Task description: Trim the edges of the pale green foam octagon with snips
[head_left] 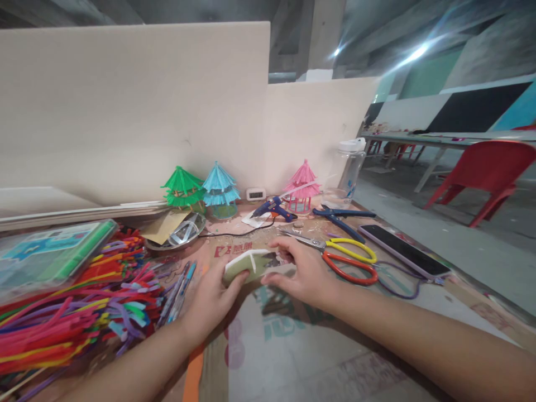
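In the middle of the head view, my left hand (215, 293) grips a small, flat, olive-green piece (256, 266), its thumb lying across the front face. White strips run along the piece's upper edge and across its face. At its right end is a ragged dark grey patch (273, 259). My right hand (299, 273) curls around that end, thumb below and index finger above; its other fingers are partly hidden. The piece is held above the printed tabletop (288, 346). Just right of my right hand lie scissors (349, 268) with one yellow and one orange handle.
Pipe cleaners (62, 329) and a plastic case (54, 254) fill the left, with pens (180, 293) beside them. Behind stand green (183, 187), blue (220, 190) and pink (304, 184) miniature pavilions. A glue gun (274, 208), pliers (345, 218), phone (404, 251) and bottle (350, 173) occupy the right.
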A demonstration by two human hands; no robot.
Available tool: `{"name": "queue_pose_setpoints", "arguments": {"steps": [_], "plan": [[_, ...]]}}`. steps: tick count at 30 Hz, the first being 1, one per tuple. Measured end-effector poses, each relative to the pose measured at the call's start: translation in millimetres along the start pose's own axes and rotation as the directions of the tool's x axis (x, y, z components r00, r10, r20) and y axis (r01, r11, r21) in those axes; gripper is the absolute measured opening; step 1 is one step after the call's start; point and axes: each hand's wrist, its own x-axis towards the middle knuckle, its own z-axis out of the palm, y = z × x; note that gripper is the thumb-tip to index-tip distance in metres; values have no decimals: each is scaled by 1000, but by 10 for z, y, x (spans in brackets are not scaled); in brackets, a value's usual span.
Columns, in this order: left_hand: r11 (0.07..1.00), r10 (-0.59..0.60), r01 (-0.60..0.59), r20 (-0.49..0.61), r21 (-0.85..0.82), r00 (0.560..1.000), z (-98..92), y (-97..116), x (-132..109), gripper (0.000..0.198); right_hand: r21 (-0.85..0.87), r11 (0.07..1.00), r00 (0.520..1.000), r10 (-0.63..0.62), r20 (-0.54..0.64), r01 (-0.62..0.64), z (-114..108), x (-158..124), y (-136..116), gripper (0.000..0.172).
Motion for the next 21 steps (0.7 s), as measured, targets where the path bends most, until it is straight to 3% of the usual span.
{"name": "queue_pose_setpoints", "arguments": {"steps": [2, 5, 7, 10, 11, 13, 14, 15, 16, 17, 18, 19, 20, 21], "plan": [[997, 63, -65, 38, 45, 997, -24, 62, -25, 24, -36, 997, 998, -66, 2, 66, 4, -17, -40, 42], [988, 113, -121, 83, 100, 990, -42, 120, -51, 24, -74, 991, 993, -112, 24, 113, 21, -32, -46, 17], [991, 99, -104, 52, 87, 994, -31, 117, -48, 24, -60, 995, 996, -76, 43, 79, 32, -14, -21, 19], [998, -12, 9, -37, -66, 999, 7, 52, -8, 26, 59, 995, 994, 73, 78, -78, -7, 65, -8, 23], [992, -59, 54, -39, -117, 997, 18, 22, 10, 29, 138, 978, 982, 135, 135, -154, -50, 101, -27, 20], [978, -118, 112, -21, -178, 993, 32, -33, 43, 36, 319, 895, 908, 180, 378, -311, -193, 170, -114, 7], [970, -140, 132, -23, -206, 990, 33, -53, 56, 37, 402, 832, 784, 62, 618, -383, -286, 198, -176, 11], [962, -160, 150, -24, -228, 987, 33, -65, 65, 38, 428, 782, 579, -107, 808, -453, -382, 220, -242, 21], [958, -169, 158, -26, -240, 985, 30, -69, 71, 37, 429, 753, 381, -253, 889, -499, -472, 235, -304, 33], [956, -170, 157, -32, -246, 985, 26, -68, 74, 36, 422, 745, 227, -356, 907, -517, -542, 242, -353, 45], [957, -163, 149, -36, -247, 986, 23, -63, 75, 34, 417, 745, 178, -383, 906, -520, -586, 243, -383, 56], [959, -152, 138, -39, -247, 988, 21, -57, 75, 32, 425, 747, 202, -376, 904, -512, -596, 239, -386, 64], [959, -141, 126, -42, -252, 989, 20, -55, 74, 30, 450, 747, 274, -358, 893, -489, -573, 230, -362, 69], [958, -131, 115, -43, -262, 990, 22, -59, 75, 28, 468, 763, 397, -300, 868, -446, -520, 217, -313, 69]]}}
